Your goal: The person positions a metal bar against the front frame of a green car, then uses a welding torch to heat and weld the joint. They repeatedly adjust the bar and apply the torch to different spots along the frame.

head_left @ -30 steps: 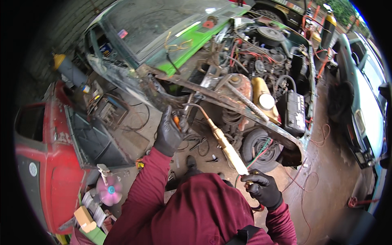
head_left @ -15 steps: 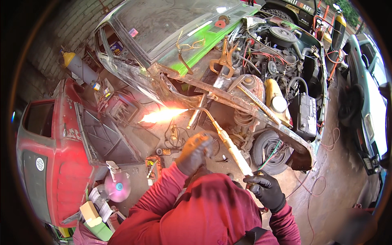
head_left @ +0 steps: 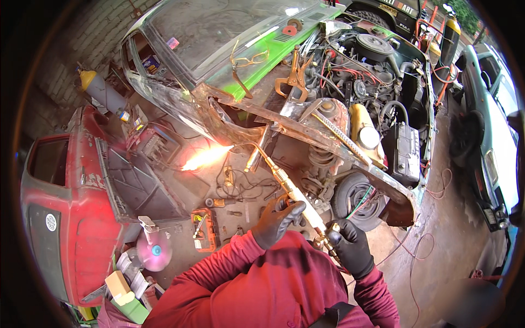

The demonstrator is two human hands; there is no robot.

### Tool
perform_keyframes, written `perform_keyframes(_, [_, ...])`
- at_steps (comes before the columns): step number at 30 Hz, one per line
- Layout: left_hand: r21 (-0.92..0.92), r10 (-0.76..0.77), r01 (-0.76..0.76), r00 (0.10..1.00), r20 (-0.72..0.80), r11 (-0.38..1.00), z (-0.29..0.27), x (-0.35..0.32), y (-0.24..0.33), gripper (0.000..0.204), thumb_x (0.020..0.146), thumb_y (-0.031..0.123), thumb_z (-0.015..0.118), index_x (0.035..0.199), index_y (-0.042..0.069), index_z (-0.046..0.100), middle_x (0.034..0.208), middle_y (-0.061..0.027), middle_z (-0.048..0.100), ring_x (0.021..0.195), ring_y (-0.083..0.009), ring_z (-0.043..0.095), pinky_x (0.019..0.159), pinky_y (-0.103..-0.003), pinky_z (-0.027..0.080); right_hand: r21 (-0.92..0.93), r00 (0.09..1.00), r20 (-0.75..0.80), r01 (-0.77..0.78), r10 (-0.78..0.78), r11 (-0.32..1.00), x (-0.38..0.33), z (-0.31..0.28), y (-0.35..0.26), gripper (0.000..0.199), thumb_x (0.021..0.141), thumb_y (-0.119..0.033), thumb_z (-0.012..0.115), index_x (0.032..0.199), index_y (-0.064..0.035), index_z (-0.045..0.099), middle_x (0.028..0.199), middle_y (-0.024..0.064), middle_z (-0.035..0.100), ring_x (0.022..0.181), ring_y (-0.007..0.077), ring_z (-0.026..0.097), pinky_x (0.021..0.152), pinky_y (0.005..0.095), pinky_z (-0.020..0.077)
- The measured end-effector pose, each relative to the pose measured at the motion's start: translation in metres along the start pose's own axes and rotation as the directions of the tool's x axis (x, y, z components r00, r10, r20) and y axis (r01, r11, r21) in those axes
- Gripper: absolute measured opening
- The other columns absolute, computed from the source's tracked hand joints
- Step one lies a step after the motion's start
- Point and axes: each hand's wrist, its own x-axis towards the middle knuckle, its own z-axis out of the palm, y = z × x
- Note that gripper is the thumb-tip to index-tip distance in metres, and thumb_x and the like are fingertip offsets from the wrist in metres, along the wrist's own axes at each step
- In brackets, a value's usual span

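Observation:
A lit gas torch, brass-coloured with a pale handle and bent tip, slants up and left from my body. Its bright flame points down-left, below the rusty fender edge of the car body. My black-gloved right hand is closed around the torch's rear end, by the valves. Beside the handle, my gloved left hand has its fingers curved and apart; whether they touch the torch I cannot make out. A rusty locking clamp grips the panel edge near the engine bay.
A car with open engine bay stands ahead, a wheel beneath it. To the left are a red car body, a grinder and an orange tool case. Hoses trail on the right floor; a gas cylinder leans far left.
My left hand has moved slightly right and down, toward the torch handle, its fingers loosening from a blurred fist. The torch and flame have shifted a little left in view.

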Motion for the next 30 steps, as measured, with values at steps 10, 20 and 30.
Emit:
perform_keyframes(10, [0.358,0.052,-0.09,0.992,0.117,0.929,-0.03,0.003,-0.021,0.03,0.109,-0.003,0.063,0.135,0.011,0.071,0.106,-0.0055,0.061,0.082,-0.0142,0.06,0.076,-0.031,0.055,-0.015,0.977,0.104,0.188,-0.186,0.982,0.001,-0.004,0.006,0.032,0.114,-0.027,0.066,0.131,0.0007,0.068,0.109,0.0054,0.076,0.092,0.0089,0.067,0.085,0.0287,0.056])
perform_keyframes(20, [0.668,0.117,-0.096,0.993,0.013,0.738,0.009,-0.007,0.015,0.025,0.102,0.028,0.084,0.104,0.006,0.073,0.082,0.0077,0.063,0.074,-0.0009,0.054,0.063,-0.026,0.046,-0.034,0.994,0.023,0.108,-0.107,0.994,-0.002,-0.011,-0.007,0.038,0.114,-0.033,0.065,0.13,0.001,0.068,0.108,0.0051,0.078,0.091,0.0088,0.068,0.081,0.0282,0.0559])
perform_keyframes(30, [0.658,0.322,-0.753,0.628,0.708,0.022,0.032,-0.005,0.005,0.061,0.094,0.044,0.085,0.145,0.015,0.07,0.117,-0.0095,0.075,0.107,-0.0282,0.073,0.093,-0.044,0.059,-0.011,0.997,-0.015,0.071,-0.071,0.997,-0.002,-0.018,-0.002,0.038,0.113,-0.037,0.066,0.125,-0.0013,0.069,0.096,-0.0019,0.069,0.08,0.0038,0.058,0.071,0.0249,0.0496])
